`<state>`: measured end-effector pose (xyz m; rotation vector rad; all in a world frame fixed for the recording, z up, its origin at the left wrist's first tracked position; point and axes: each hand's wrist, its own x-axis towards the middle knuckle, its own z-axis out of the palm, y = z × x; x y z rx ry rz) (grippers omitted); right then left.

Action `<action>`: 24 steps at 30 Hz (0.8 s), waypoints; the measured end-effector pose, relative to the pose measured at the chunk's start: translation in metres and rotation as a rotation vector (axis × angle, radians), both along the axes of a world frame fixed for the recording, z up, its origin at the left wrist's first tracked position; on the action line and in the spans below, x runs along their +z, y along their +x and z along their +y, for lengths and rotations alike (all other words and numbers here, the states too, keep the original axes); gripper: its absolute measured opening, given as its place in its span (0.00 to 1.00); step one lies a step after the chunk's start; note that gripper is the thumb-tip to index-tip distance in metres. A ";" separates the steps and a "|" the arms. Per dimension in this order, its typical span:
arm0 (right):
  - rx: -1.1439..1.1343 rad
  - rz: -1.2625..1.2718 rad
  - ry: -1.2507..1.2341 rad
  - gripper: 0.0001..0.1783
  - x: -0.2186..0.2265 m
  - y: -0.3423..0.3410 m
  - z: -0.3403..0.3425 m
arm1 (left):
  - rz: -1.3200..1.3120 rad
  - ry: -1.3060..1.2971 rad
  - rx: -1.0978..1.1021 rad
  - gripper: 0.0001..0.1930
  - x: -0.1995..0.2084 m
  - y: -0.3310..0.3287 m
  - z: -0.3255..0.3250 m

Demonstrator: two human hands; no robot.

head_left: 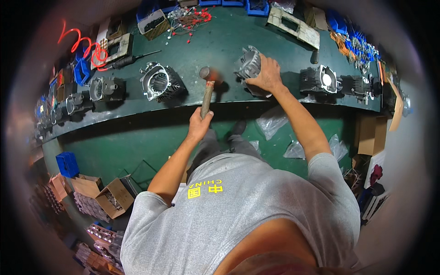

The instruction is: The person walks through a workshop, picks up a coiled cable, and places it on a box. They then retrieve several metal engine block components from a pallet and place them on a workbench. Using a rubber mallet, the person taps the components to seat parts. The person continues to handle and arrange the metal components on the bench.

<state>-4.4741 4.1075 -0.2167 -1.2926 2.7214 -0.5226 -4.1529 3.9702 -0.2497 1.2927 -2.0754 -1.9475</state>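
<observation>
My left hand (199, 123) is closed round the wooden handle of a hammer (207, 98), near the table's front edge. The hammer's head is raised over the tabletop and partly smeared by motion. To its right, my right hand (268, 77) grips a grey finned engine casting (249, 63), its fingers wrapped over the side. The casting is tilted on the table; its underside is hidden. A gap separates the hammer from the casting. Left of the hammer stands another engine casting (158, 83) with a round open bore facing me.
More engine castings (106, 88) line the front edge at left, and another (320, 80) at right. A power screwdriver (130, 61) with a coiled red hose lies at back left. Blue bins, wire bundles and a slotted plate (293, 28) sit behind. Plastic bags (271, 123) lie on the floor.
</observation>
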 end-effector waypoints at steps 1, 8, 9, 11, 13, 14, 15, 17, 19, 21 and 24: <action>-0.004 -0.017 -0.011 0.67 -0.004 0.001 -0.001 | -0.008 -0.024 0.010 0.17 -0.007 -0.006 0.001; 0.184 0.076 -0.034 0.66 -0.011 0.025 0.009 | 0.029 -0.178 0.023 0.16 -0.043 -0.029 0.005; 0.235 0.075 -0.004 0.66 -0.010 0.027 0.005 | 0.025 -0.191 0.016 0.16 -0.040 -0.030 0.003; 0.339 0.072 0.054 0.65 -0.011 0.031 -0.004 | -0.004 -0.231 0.006 0.17 -0.035 -0.032 0.001; 0.370 0.071 0.098 0.63 -0.014 0.039 -0.014 | -0.031 -0.240 0.014 0.19 -0.033 -0.032 -0.003; 0.363 0.064 0.112 0.62 -0.013 0.042 -0.016 | -0.041 -0.226 0.024 0.20 -0.034 -0.034 -0.005; 0.357 0.056 0.131 0.62 -0.014 0.044 -0.017 | -0.050 -0.205 0.035 0.21 -0.036 -0.034 -0.005; 0.330 0.087 0.046 0.60 -0.024 0.042 -0.013 | -0.069 -0.251 0.034 0.21 -0.043 -0.033 -0.010; 0.312 0.104 0.012 0.60 -0.021 0.040 -0.017 | -0.134 -0.246 0.022 0.21 -0.052 -0.036 -0.014; 0.306 0.138 0.028 0.61 -0.019 0.044 -0.022 | -0.112 -0.261 0.013 0.21 -0.056 -0.036 -0.013; 0.313 0.149 0.059 0.60 -0.022 0.043 -0.027 | -0.112 -0.242 -0.036 0.22 -0.060 -0.042 -0.010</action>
